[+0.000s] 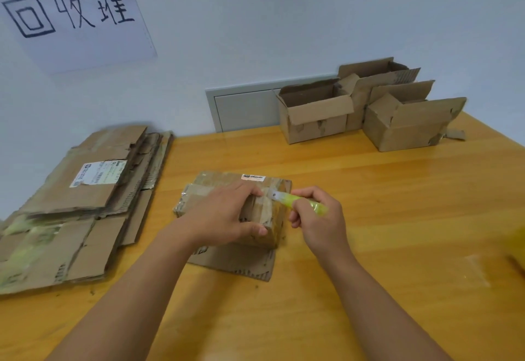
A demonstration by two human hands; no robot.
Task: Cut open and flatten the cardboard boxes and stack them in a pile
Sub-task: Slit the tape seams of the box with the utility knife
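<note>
A small taped cardboard box (216, 187) lies upside-down on the wooden table (369, 204), its lower flaps spread toward me. My left hand (227, 215) holds it from above, thumb on the near side and fingers over the top. My right hand (318, 215) grips a yellow-green utility knife (295, 200) whose blade touches the tape on the box's top right, close to my left fingertips. A pile of flattened boxes (79, 204) lies at the left of the table.
Three open, upright cardboard boxes (315, 113) (369, 79) (409, 124) stand at the back right by the wall. A paper sign (74, 16) with handwritten characters hangs on the wall above the pile. A blurred yellow object (518, 244) is at the right edge.
</note>
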